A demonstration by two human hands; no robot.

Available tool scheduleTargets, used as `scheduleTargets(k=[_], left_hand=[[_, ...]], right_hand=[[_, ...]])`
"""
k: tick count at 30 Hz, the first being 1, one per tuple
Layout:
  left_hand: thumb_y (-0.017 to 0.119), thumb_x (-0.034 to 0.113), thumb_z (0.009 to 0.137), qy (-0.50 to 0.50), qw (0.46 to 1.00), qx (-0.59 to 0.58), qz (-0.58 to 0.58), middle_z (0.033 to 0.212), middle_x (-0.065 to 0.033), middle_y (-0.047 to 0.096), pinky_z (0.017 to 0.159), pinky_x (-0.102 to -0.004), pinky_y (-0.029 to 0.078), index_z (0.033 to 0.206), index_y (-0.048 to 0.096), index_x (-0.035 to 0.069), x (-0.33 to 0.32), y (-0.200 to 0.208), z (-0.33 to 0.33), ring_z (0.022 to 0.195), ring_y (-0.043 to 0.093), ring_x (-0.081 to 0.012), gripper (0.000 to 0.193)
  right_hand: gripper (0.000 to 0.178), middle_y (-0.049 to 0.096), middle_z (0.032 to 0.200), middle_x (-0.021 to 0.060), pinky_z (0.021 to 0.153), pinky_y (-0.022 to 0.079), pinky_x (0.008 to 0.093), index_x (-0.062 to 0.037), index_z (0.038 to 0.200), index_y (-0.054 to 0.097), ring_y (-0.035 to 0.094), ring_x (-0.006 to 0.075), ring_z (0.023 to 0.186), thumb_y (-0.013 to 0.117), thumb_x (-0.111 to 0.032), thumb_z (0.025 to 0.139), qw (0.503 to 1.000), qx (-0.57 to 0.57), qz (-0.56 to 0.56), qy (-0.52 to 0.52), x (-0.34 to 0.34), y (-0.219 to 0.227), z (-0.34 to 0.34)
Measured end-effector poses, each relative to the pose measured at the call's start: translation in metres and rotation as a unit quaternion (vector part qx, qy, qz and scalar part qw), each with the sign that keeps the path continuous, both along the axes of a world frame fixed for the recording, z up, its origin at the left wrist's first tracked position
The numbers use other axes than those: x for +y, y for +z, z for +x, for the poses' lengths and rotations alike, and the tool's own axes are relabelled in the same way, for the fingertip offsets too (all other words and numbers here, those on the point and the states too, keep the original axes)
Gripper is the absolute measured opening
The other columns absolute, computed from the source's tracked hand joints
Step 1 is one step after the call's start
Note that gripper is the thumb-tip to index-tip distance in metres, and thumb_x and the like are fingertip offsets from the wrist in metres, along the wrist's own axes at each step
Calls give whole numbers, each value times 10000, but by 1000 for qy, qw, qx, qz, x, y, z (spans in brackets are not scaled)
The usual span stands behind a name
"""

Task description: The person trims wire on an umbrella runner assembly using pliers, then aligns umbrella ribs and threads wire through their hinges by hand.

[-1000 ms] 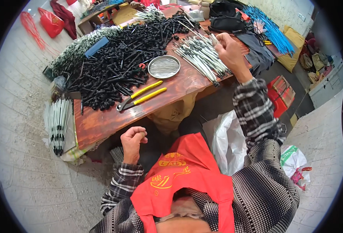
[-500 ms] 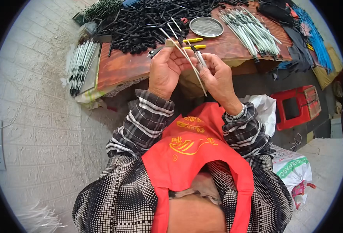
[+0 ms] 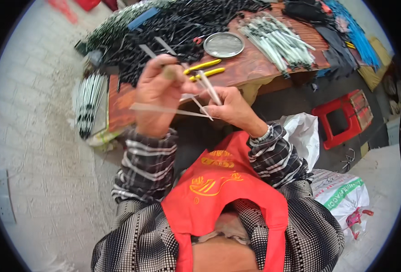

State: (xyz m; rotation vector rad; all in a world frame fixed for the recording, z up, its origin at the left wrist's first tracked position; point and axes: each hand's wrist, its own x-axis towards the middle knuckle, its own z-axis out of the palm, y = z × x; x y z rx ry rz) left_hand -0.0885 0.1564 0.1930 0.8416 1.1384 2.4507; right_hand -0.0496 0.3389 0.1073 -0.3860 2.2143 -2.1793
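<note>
My left hand (image 3: 154, 97) is raised in front of the table, its fingers bent in a pinch on thin white rods (image 3: 151, 51) that stick out past the fingertips, smeared by motion. My right hand (image 3: 237, 109), close beside it on the right, is closed on a few thin white rods (image 3: 210, 87) pointing up and away. One long rod (image 3: 159, 109) slants across in front of my left wrist toward my right fingers. Yellow-handled pliers (image 3: 207, 69) lie on the table just beyond both hands. Where the fingers meet the rods is partly hidden.
The reddish wooden table (image 3: 121, 102) holds a heap of black parts (image 3: 178, 29), a round metal dish (image 3: 224, 44) and bundled white rods (image 3: 277, 41). Another rod bundle (image 3: 88, 102) stands left. A red stool (image 3: 343, 119) and white sacks (image 3: 341, 195) are at the right.
My left hand has moved left and turned, its fingers drawing in from spread to pinched. My right hand has shifted left and lower. The rods have swung and blurred; the view has shifted slightly.
</note>
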Motion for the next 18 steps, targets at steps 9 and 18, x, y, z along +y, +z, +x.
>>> scheduleTargets(k=[9,18], left_hand=[[495,107,1010,-106,977,186,-7,988,-215,676,786,-479,560,1210,563,60,14,71,2,857,686,-356,217],[461,215,1038,-70,991,92,74,677,-43,487,483,-268,288,1320,555,160,-11,52,32,499,323,-91,302]], right_hand=[[264,591,660,-1,491,400,194,9,974,637,542,55,546,696,-237,901,963,-151,-210,-76,48,-1,-3],[390,669,813,129,672,508,403,-39,1102,645,674,259,767,747,-207,765,888,242,385,65,76,-11,-26]])
